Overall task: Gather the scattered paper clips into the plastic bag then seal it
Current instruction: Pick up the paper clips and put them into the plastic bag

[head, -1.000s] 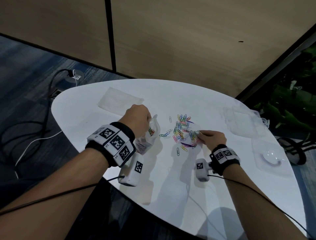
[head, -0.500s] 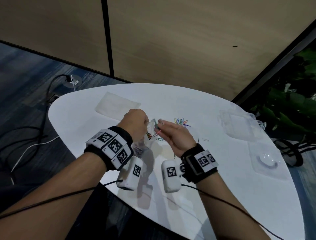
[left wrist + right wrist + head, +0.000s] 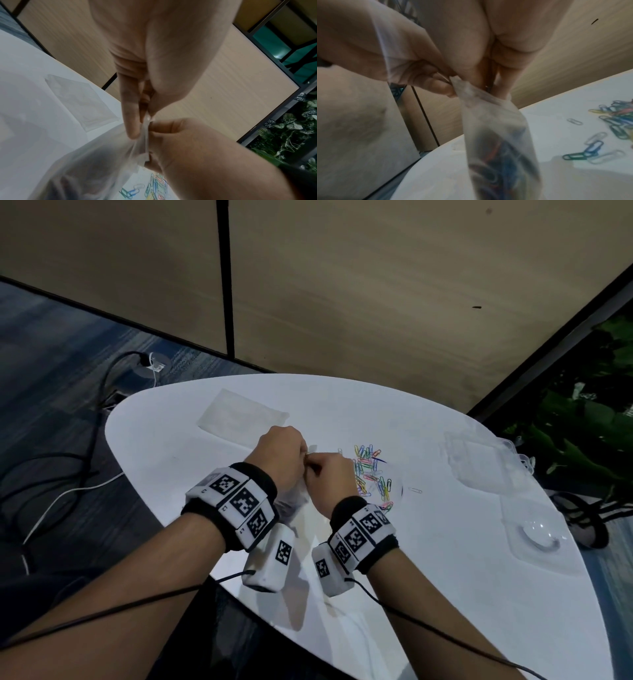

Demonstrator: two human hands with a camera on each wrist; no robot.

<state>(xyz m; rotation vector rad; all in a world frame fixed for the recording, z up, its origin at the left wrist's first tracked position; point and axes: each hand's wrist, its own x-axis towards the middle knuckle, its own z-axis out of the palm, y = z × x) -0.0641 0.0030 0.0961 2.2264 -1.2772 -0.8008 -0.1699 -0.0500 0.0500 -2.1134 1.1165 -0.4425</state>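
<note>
Against tan wall panels (image 3: pixel 376 285), above a white table (image 3: pixel 445 577), the left hand (image 3: pixel 281 455) and right hand (image 3: pixel 330 477) both pinch the mouth of a plastic bag (image 3: pixel 496 128) hanging lengthwise, mouth up, with loose paper clips (image 3: pixel 371 474) lying just right of them.

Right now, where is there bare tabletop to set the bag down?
Bare: the table between its left edge and the left hand, below the flat bag; also the near right, below the paper clips. Crowded: around the clips and the clear trays.
</note>
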